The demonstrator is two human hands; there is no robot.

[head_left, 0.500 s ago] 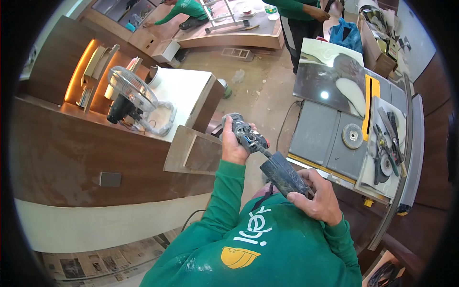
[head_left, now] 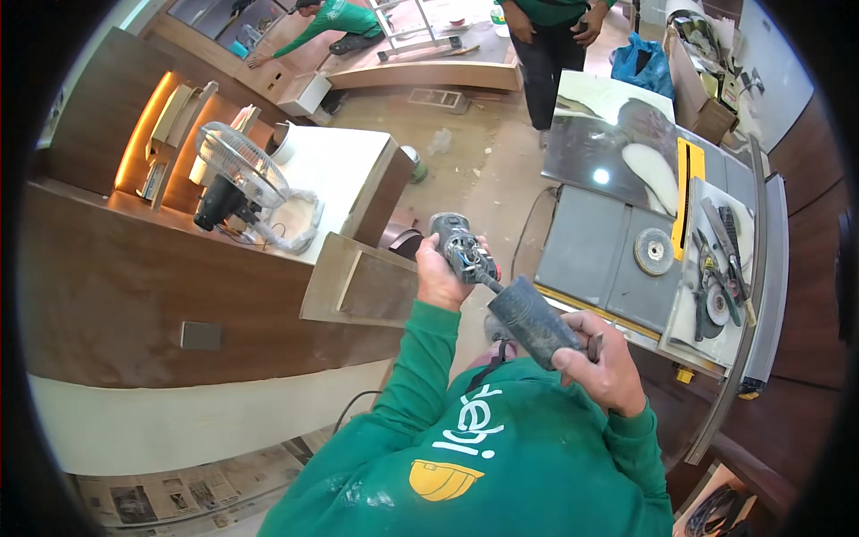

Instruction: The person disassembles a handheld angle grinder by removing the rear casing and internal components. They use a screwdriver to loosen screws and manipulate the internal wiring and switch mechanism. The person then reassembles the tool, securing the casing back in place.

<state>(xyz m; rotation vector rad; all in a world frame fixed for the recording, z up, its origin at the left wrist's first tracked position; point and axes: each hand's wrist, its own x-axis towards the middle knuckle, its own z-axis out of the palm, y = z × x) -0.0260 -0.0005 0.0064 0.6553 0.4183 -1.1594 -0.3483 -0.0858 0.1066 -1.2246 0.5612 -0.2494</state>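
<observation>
Our left hand (head_left: 438, 276) is closed around the power tool (head_left: 463, 251) with visible wires, and with our right hand (head_left: 610, 367) we grip the near end of the dark cylinder (head_left: 534, 322). We hold both before our green shirt (head_left: 546, 447), near the grey desk (head_left: 583, 246) where a round disc (head_left: 654, 251) lies.

This looks like a room under renovation: a ladder (head_left: 419, 49) stands at twelve o'clock, the floor (head_left: 488, 148) is dusty at one, hand tools (head_left: 733, 237) and a grey desk (head_left: 577, 242) are at three, newspaper sheets (head_left: 183, 497) at eight.
</observation>
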